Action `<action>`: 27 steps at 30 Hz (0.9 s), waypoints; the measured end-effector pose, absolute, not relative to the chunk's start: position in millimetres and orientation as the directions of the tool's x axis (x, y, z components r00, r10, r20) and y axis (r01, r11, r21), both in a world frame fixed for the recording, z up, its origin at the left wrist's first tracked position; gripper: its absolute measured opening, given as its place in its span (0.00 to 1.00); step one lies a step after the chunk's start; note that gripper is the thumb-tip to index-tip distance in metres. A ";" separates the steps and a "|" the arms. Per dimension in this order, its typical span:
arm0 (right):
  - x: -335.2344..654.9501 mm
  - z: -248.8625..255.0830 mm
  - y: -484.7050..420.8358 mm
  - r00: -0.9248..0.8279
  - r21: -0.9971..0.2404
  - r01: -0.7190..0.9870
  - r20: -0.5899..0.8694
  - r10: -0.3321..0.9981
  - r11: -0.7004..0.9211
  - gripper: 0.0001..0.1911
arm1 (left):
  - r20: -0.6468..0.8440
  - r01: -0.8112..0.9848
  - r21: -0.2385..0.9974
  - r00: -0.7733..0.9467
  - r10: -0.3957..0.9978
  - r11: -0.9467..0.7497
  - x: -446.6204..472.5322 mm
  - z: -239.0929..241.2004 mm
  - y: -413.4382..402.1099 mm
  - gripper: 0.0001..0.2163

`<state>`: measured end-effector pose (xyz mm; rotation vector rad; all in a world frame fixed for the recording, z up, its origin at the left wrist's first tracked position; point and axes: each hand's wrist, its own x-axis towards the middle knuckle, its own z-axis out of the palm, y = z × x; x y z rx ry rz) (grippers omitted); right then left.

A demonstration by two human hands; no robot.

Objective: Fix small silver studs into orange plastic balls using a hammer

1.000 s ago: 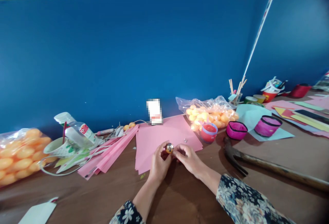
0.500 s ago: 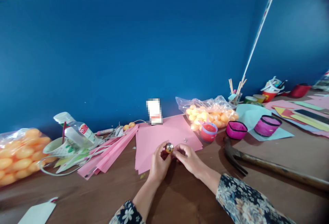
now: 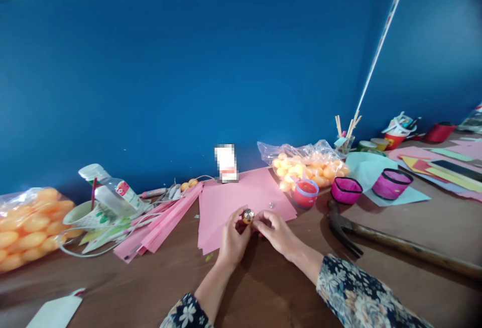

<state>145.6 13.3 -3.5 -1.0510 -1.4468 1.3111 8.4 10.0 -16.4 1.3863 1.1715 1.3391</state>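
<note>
My left hand (image 3: 233, 240) grips a small orange ball (image 3: 248, 216) with a shiny silver patch on its top, held between thumb and fingers. Beside it, the thumb and fingertips of my right hand (image 3: 277, 235) pinch together at the ball's right side; whatever lies between them is too small to make out. Both hands are just over the near edge of the pink paper sheets (image 3: 235, 192). A tiny shiny piece (image 3: 271, 205) lies on the paper past my right hand.
Right of the paper are a red cup (image 3: 306, 194), a bag of orange balls (image 3: 312, 170), two magenta fabric rings (image 3: 347, 190) and a hammer (image 3: 406, 247). At left lie pink paper strips (image 3: 165, 222), a plastic bottle (image 3: 113, 192) and another ball bag (image 3: 33, 227). A blue partition (image 3: 196, 67) stands behind.
</note>
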 end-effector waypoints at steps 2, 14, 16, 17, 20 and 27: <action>145.7 -3.0 13.1 -0.243 -0.996 0.031 0.075 0.967 0.085 0.12 | 0.194 0.063 0.979 -0.020 0.981 -0.192 8.5 -16.8 10.5 0.19; 145.5 -4.4 13.5 -0.236 -0.996 0.019 0.078 0.969 0.084 0.12 | 0.195 0.057 0.979 -0.018 0.981 -0.194 8.8 -17.8 10.6 0.19; 145.2 -3.9 13.5 -0.234 -0.997 0.023 0.070 0.970 0.078 0.12 | 0.194 0.057 0.980 -0.020 0.981 -0.193 8.6 -18.0 10.5 0.19; 145.1 -3.6 13.5 -0.233 -0.997 0.025 0.067 0.970 0.075 0.12 | 0.195 0.059 0.979 -0.021 0.981 -0.193 8.5 -17.9 10.4 0.19; 145.0 -2.8 13.6 -0.235 -0.997 0.027 0.068 0.970 0.076 0.11 | 0.197 0.065 0.979 -0.020 0.980 -0.195 8.3 -17.1 10.4 0.19; 145.7 -6.3 14.9 -0.237 -0.996 0.023 0.079 0.968 0.086 0.11 | 0.199 0.071 0.978 -0.012 0.980 -0.197 8.4 -19.2 11.9 0.19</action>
